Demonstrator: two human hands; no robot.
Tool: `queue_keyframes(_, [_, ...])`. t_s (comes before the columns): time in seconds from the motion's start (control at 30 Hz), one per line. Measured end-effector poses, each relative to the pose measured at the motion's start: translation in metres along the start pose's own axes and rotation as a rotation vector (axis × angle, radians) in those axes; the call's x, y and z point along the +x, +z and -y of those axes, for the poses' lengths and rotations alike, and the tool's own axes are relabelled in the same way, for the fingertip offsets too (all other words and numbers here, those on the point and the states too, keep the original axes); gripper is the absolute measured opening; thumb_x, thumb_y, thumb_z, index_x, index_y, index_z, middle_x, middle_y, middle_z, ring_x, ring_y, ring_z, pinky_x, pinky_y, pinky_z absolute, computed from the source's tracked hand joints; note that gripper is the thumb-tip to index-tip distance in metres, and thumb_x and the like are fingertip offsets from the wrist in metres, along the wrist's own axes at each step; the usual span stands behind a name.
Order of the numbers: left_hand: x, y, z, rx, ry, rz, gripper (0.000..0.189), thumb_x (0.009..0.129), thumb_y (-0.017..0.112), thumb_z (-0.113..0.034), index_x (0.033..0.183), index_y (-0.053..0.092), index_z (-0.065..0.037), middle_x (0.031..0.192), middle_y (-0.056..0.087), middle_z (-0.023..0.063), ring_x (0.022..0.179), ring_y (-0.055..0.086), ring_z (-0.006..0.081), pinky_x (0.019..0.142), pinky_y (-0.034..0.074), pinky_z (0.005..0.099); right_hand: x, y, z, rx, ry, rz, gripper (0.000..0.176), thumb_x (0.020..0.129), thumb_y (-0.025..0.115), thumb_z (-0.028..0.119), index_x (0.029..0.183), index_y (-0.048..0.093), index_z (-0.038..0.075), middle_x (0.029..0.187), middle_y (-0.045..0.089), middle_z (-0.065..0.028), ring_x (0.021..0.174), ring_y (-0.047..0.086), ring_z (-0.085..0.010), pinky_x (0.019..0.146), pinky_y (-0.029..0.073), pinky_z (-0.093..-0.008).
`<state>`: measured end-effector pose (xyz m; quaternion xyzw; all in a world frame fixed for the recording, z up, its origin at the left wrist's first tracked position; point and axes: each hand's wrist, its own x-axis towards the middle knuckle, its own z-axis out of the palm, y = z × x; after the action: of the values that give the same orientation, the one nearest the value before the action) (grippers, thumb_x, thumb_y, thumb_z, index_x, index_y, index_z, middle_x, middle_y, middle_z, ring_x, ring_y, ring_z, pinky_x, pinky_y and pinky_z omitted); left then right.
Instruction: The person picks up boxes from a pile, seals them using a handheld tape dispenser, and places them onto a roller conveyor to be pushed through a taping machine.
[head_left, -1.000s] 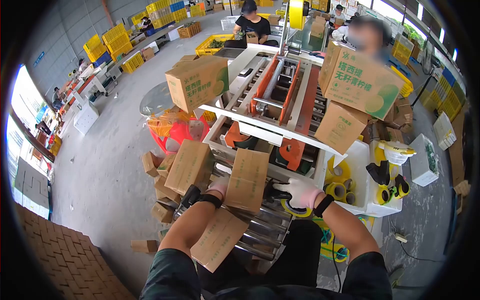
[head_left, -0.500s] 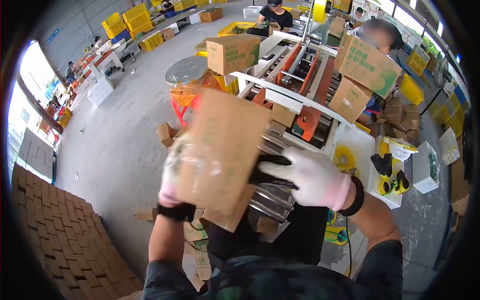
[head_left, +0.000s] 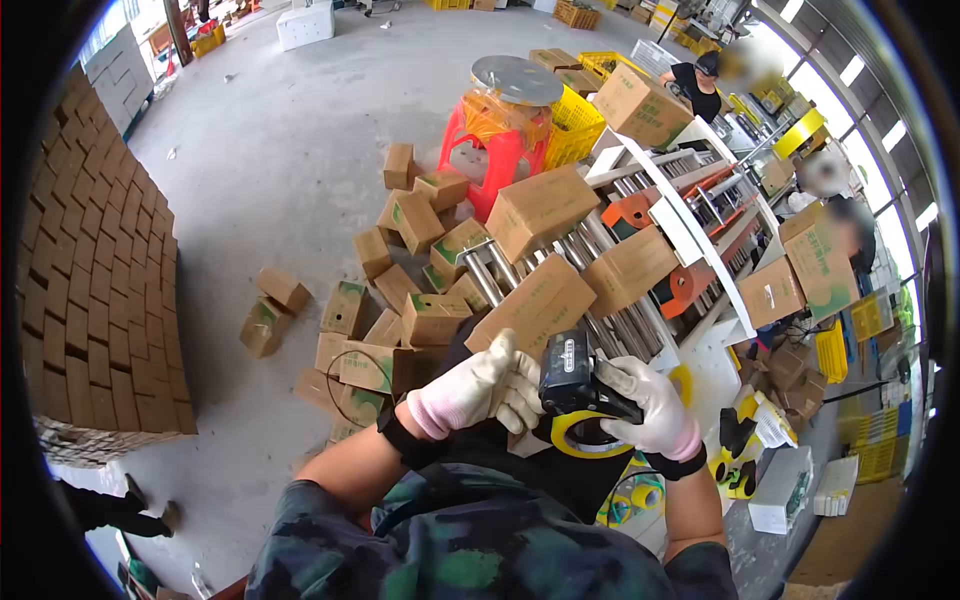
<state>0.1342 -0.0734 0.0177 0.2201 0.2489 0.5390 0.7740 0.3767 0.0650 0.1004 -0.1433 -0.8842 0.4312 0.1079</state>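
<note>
My right hand [head_left: 648, 408], in a white glove, is closed round the handle of a black tape dispenser [head_left: 568, 374] with a yellow-edged roll [head_left: 590, 434]. Just left of the dispenser is my left hand [head_left: 478, 388], gloved too, its fingers partly curled near the tape end; no box is in it. Beyond my hands a brown carton [head_left: 532, 305] lies at the near end of the roller conveyor [head_left: 612, 335]. Two more cartons, one behind [head_left: 540, 210] and one to the right [head_left: 630, 268], rest on the rollers.
Small cartons [head_left: 425, 222] are heaped on the floor left of the conveyor. A red stool [head_left: 492, 150] with a grey round top stands behind them. Stacked cartons [head_left: 100, 260] form a wall at far left. Other people [head_left: 697, 88] are at the back; someone's legs [head_left: 115, 508] show at lower left.
The carton between my hands is out of them, and cartons now lie on the rollers. My left hand has let go. The view has turned, showing more of the floor pile.
</note>
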Motion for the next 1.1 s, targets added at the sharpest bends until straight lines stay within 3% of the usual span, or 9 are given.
queue_keyframes(0.2, [0.019, 0.011, -0.015, 0.370, 0.030, -0.182, 0.020, 0.100, 0.052, -0.023, 0.093, 0.055, -0.005, 0.072, 0.062, 0.0020, 0.059, 0.061, 0.0093, 0.049, 0.047, 0.0207, -0.008, 0.010, 0.019, -0.306, -0.049, -0.179, 0.067, 0.066, 0.073, -0.001, 0.128, 0.065, 0.021, 0.106, 0.059, -0.0160, 0.081, 0.064, -0.0321, 0.070, 0.053, -0.0345])
queue_keyframes(0.4, [0.051, -0.020, -0.073, 0.545, 0.466, -0.352, 0.014, 0.085, 0.050, 0.005, 0.089, 0.061, -0.002, 0.078, 0.058, 0.0002, 0.061, 0.048, 0.0056, 0.055, 0.041, 0.0192, -0.016, -0.011, 0.013, -0.456, -0.055, -0.283, 0.073, 0.060, 0.069, -0.002, 0.128, 0.064, 0.024, 0.105, 0.058, -0.0171, 0.085, 0.062, -0.0368, 0.073, 0.052, -0.0410])
queue_keyframes(0.57, [0.079, -0.098, -0.100, 1.065, 0.380, -0.792, 0.014, 0.087, 0.051, 0.001, 0.086, 0.064, -0.001, 0.070, 0.064, 0.0032, 0.062, 0.056, 0.0077, 0.057, 0.047, 0.0243, -0.062, -0.021, -0.053, -0.640, 0.132, -0.234, 0.075, 0.059, 0.067, -0.001, 0.127, 0.064, 0.029, 0.108, 0.059, -0.0200, 0.087, 0.061, -0.0371, 0.077, 0.051, -0.0414])
queue_keyframes(0.7, [0.101, -0.170, -0.044, 1.213, -0.170, -0.682, 0.015, 0.090, 0.057, -0.009, 0.098, 0.069, -0.004, 0.081, 0.066, 0.0053, 0.070, 0.065, 0.0125, 0.060, 0.052, 0.0272, -0.048, 0.001, -0.095, -0.573, 0.242, -0.139, 0.073, 0.062, 0.066, 0.000, 0.129, 0.062, 0.029, 0.106, 0.059, -0.0164, 0.090, 0.061, -0.0342, 0.076, 0.051, -0.0411])
queue_keyframes(0.73, [0.112, -0.210, -0.016, 1.581, 0.194, -0.357, 0.016, 0.090, 0.061, -0.015, 0.096, 0.070, -0.003, 0.085, 0.068, 0.0098, 0.076, 0.066, 0.0161, 0.067, 0.053, 0.0303, -0.036, 0.008, -0.102, -0.610, 0.252, -0.113, 0.072, 0.063, 0.066, 0.000, 0.129, 0.063, 0.029, 0.102, 0.057, -0.0135, 0.088, 0.061, -0.0319, 0.074, 0.051, -0.0415])
queue_keyframes(0.9, [0.137, -0.203, 0.000, 1.054, -0.232, -0.682, 0.046, 0.087, 0.072, -0.033, 0.110, 0.058, 0.004, 0.100, 0.068, 0.0198, 0.091, 0.066, 0.0233, 0.079, 0.052, 0.0327, 0.011, 0.014, -0.118, -0.539, 0.304, -0.038, 0.067, 0.070, 0.064, 0.007, 0.133, 0.060, 0.030, 0.098, 0.057, -0.0140, 0.085, 0.062, -0.0334, 0.074, 0.053, -0.0424])
queue_keyframes(0.97, [0.143, -0.234, 0.024, 0.925, -0.135, -0.648, 0.047, 0.089, 0.071, -0.033, 0.114, 0.054, 0.003, 0.102, 0.068, 0.0162, 0.093, 0.065, 0.0236, 0.081, 0.052, 0.0333, 0.012, 0.022, -0.135, -0.295, 0.351, -0.014, 0.070, 0.070, 0.062, 0.008, 0.137, 0.057, 0.028, 0.099, 0.057, -0.0162, 0.088, 0.061, -0.0365, 0.079, 0.051, -0.0427])
queue_keyframes(1.03, [0.120, -0.188, 0.009, -0.426, -0.165, -0.441, 0.028, 0.097, 0.061, -0.022, 0.117, 0.058, -0.003, 0.110, 0.066, 0.0117, 0.099, 0.063, 0.0212, 0.089, 0.050, 0.0347, 0.016, 0.029, -0.149, -0.121, 0.374, 0.166, 0.074, 0.071, 0.072, 0.018, 0.142, 0.051, 0.021, 0.103, 0.059, -0.0178, 0.096, 0.060, -0.0370, 0.086, 0.050, -0.0420])
queue_keyframes(1.1, [0.100, -0.125, -0.007, -0.585, -0.072, -0.408, 0.028, 0.095, 0.061, -0.018, 0.119, 0.059, -0.005, 0.108, 0.066, 0.0100, 0.096, 0.063, 0.0227, 0.090, 0.052, 0.0372, 0.031, 0.048, -0.139, 0.116, 0.249, 0.001, 0.076, 0.071, 0.073, 0.018, 0.144, 0.049, 0.020, 0.108, 0.059, -0.0175, 0.098, 0.060, -0.0367, 0.089, 0.049, -0.0409])
